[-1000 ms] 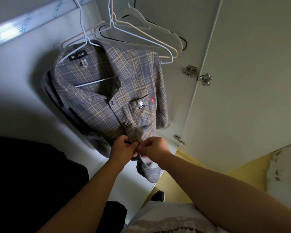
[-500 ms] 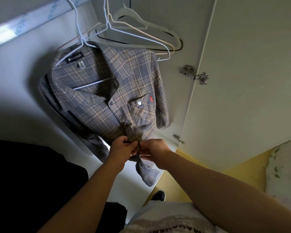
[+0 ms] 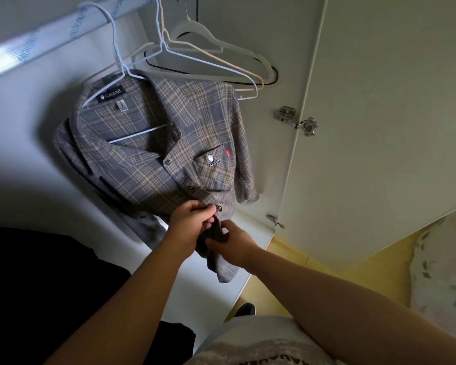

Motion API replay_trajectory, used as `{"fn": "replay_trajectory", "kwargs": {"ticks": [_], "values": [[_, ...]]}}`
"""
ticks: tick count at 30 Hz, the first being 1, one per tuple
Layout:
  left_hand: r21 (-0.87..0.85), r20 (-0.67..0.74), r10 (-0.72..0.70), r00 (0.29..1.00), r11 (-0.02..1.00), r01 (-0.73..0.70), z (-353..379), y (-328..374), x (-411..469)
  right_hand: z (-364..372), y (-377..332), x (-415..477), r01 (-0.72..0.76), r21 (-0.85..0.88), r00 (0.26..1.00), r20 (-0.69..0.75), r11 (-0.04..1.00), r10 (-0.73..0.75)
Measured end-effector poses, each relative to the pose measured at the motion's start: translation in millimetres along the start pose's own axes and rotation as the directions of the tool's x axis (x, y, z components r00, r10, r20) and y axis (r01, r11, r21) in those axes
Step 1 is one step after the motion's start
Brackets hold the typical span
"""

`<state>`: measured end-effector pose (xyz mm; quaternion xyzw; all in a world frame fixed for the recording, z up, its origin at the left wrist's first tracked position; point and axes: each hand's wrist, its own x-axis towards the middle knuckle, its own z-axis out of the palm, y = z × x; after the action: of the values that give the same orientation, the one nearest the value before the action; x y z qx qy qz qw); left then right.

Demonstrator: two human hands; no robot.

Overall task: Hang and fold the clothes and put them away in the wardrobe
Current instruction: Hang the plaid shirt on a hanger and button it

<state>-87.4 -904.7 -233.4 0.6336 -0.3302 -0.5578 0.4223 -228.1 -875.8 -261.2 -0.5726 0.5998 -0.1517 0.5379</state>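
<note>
Inside the open wardrobe, the plaid shirt (image 3: 153, 159) hangs on a white wire hanger (image 3: 115, 46) hooked over the rail (image 3: 50, 32), towards the far left. Its collar lies open with the label showing, and the chest pocket (image 3: 213, 171) faces me. The front is closed down to a dark button (image 3: 219, 208) just beside my fingers.

My left hand (image 3: 190, 222) pinches the shirt's front edge right below that button, fingers curled round the cloth. My right hand (image 3: 232, 243) is just beside it, a little nearer and to the right, gripping the lower part of the front between thumb and fingers. The two hands almost touch. The shirt tail hangs out below my right hand, above the white wardrobe floor (image 3: 195, 293).

To the right of the shirt, several empty hangers (image 3: 208, 64) in white, cream and black hang bunched together on the same rail. Right of these the wardrobe door (image 3: 379, 127) stands open on its metal hinge (image 3: 295, 121). A dark pile of cloth (image 3: 37, 285) lies at the near left; I cannot tell what it is. Beyond the door's lower edge there is yellow floor (image 3: 327, 272) and a leaf-patterned bed cover (image 3: 442, 259) at the far right.
</note>
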Motion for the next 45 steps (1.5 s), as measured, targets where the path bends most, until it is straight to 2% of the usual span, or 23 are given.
{"fn": "replay_trajectory", "kwargs": {"ticks": [5, 7, 14, 17, 21, 23, 25, 27, 29, 31, 34, 38, 42, 45], "values": [[-0.106, 0.016, -0.001, 1.0, 0.994, 0.003, 13, 21, -8, -3, -7, 3, -0.031, 0.043, 0.993, -0.109, 0.999, 0.036], [-0.14, 0.002, -0.009, 1.0, 0.99, 0.01, 17, 29, -11, -1, -8, 1, 0.006, 0.038, 0.991, -0.133, 0.999, -0.001], [-0.152, -0.041, 0.077, 0.996, 0.985, -0.083, 16, 36, -8, -3, -13, 3, 0.124, -0.008, 0.977, -0.174, 0.992, -0.124], [-0.11, -0.068, 0.102, 0.992, 0.988, -0.109, 9, 29, -7, -8, -13, 2, 0.129, 0.069, 0.974, -0.198, 0.989, -0.113], [0.038, -0.065, 0.124, 0.99, 0.992, -0.122, -9, 17, -15, -19, -16, 5, 0.046, 0.3, 0.962, -0.27, 0.953, 0.038], [0.174, 0.036, 0.121, 0.992, 0.977, -0.126, -17, 13, -22, -23, -18, 8, 0.023, 0.41, 0.95, -0.293, 0.912, 0.108], [0.319, 0.201, 0.092, 0.975, 0.935, -0.154, -23, 10, -28, -26, -18, 11, 0.011, 0.575, 0.955, -0.249, 0.818, 0.162], [0.424, 0.298, 0.05, 0.953, 0.888, -0.179, -24, 4, -31, -28, -18, 13, 0.002, 0.724, 0.969, -0.172, 0.69, 0.178], [0.526, 0.301, 0.063, 0.952, 0.821, -0.221, -23, -1, -30, -28, -17, 14, -0.004, 0.788, 0.978, -0.124, 0.615, 0.165], [0.588, 0.288, 0.091, 0.953, 0.769, -0.251, -22, -4, -28, -27, -15, 14, -0.018, 0.801, 0.979, -0.108, 0.599, 0.173], [0.551, 0.262, 0.047, 0.964, 0.813, -0.19, -24, -3, -25, -30, -11, 13, -0.045, 0.818, 0.973, -0.094, 0.573, 0.21], [0.572, 0.212, 0.074, 0.974, 0.799, -0.185, -27, 1, -22, -37, -7, 11, -0.074, 0.86, 0.971, -0.055, 0.505, 0.235], [0.343, 0.092, 0.012, 0.996, 0.938, -0.043, -23, 7, -21, -39, -6, 8, -0.139, 0.828, 0.969, -0.001, 0.544, 0.248], [0.206, 0.055, 0.007, 0.998, 0.978, -0.019, -22, 15, -18, -37, -3, 7, -0.13, 0.793, 0.972, -0.017, 0.596, 0.234]]}}
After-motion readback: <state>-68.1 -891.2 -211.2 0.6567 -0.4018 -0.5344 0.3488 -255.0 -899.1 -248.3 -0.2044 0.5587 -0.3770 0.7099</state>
